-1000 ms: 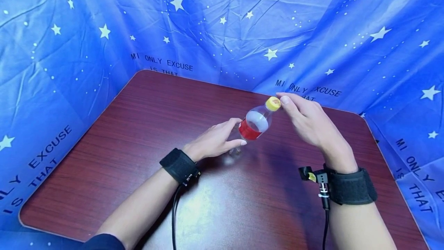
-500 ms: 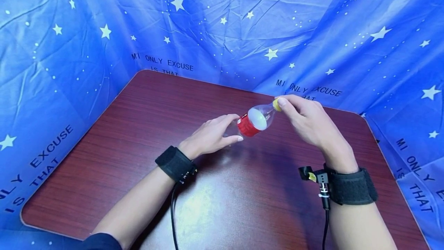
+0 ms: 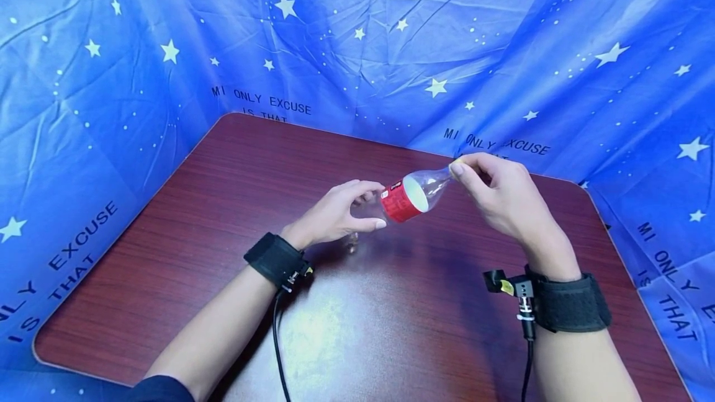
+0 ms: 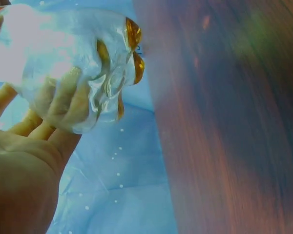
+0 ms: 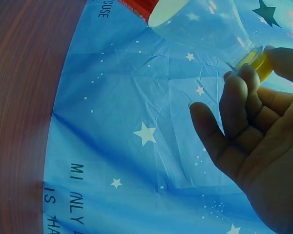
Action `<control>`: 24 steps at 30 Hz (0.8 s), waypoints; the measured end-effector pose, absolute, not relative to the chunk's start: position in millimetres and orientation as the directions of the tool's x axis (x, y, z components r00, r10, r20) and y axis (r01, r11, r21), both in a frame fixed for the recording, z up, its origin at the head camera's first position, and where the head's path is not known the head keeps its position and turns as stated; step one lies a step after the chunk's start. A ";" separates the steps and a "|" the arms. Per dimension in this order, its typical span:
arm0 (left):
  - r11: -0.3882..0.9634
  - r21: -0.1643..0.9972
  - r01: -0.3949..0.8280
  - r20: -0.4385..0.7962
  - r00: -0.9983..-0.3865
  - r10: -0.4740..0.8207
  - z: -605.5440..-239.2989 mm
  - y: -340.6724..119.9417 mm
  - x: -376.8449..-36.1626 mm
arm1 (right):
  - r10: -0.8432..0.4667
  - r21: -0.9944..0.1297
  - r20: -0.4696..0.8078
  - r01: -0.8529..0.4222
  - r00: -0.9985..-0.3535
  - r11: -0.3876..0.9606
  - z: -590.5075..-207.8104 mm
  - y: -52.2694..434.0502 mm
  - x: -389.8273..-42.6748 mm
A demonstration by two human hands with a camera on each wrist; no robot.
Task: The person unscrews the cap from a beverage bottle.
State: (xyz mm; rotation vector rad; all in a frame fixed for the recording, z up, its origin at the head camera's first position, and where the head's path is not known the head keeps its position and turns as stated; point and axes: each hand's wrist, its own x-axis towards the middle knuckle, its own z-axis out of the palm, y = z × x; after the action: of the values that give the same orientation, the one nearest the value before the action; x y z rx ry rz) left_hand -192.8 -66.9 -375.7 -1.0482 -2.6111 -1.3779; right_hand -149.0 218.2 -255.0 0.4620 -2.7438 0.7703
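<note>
A clear plastic bottle [image 3: 432, 186] with a red label [image 3: 401, 200] and a yellow cap [image 5: 261, 66] is held tilted above the table, its neck up to the right. My right hand [image 3: 505, 197] pinches the cap between thumb and fingertips, covering most of it in the head view. Round the lower part of the bottle curve the thumb and fingers of my left hand [image 3: 329, 216]. Through the clear wall, the left wrist view shows these fingers behind the bottle's lumpy base [image 4: 112, 83]. No liquid is plainly visible inside.
A dark red wood-grain table [image 3: 223, 203] with rounded corners lies beneath both hands. Blue star-printed cloth [image 3: 357, 61] hangs around its far and side edges. Black wrist straps [image 3: 570, 299] with cameras carry cables [image 3: 277, 349] toward the front.
My right fingers, first beside the cap, now close on it. The bottle leans further over, its neck shifted right. My left hand has moved slightly left toward the base.
</note>
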 end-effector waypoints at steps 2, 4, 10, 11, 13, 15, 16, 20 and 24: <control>0.381 0.745 0.548 0.285 -0.777 0.561 -375.5 -67.4 -193.3 | -0.237 -0.456 0.330 -0.375 -0.914 0.807 -255.2 218.8 -149.1; 0.381 0.753 0.537 0.265 -0.777 0.571 -374.7 -68.1 -193.3 | -0.244 -0.456 0.333 -0.382 -0.911 0.804 -255.2 218.7 -149.0; 0.402 0.758 0.514 0.222 -0.782 0.582 -374.2 -70.1 -193.9 | -0.314 -0.430 0.359 -0.454 -0.879 0.781 -257.6 222.0 -149.4; 0.406 0.756 0.514 0.220 -0.783 0.582 -374.5 -70.3 -194.1 | -0.326 -0.425 0.359 -0.464 -0.875 0.777 -258.1 223.1 -149.4; 0.414 0.750 0.516 0.220 -0.785 0.579 -374.8 -70.7 -194.4 | -0.344 -0.421 0.357 -0.478 -0.869 0.771 -258.9 224.6 -149.4; 0.418 0.745 0.519 0.221 -0.784 0.579 -375.4 -71.0 -194.7 | -0.365 -0.416 0.358 -0.497 -0.859 0.762 -259.5 225.9 -149.4; 0.415 0.748 0.518 0.220 -0.783 0.581 -375.5 -71.1 -194.7 | -0.376 -0.414 0.361 -0.508 -0.854 0.756 -259.8 226.4 -149.5; 0.395 0.767 0.506 0.209 -0.778 0.592 -375.2 -71.8 -194.7 | -0.418 -0.398 0.396 -0.563 -0.818 0.724 -260.9 228.3 -151.0; 0.374 0.793 0.480 0.186 -0.776 0.602 -374.8 -72.8 -194.7 | -0.436 -0.379 0.419 -0.590 -0.796 0.713 -261.2 229.6 -152.6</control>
State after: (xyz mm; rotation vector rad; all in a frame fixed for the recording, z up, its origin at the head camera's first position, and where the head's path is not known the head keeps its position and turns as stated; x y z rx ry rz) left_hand -194.7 -72.8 -374.8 -1.0755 -2.7134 -1.4888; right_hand -152.6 229.6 -261.2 0.8066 -2.6207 0.7301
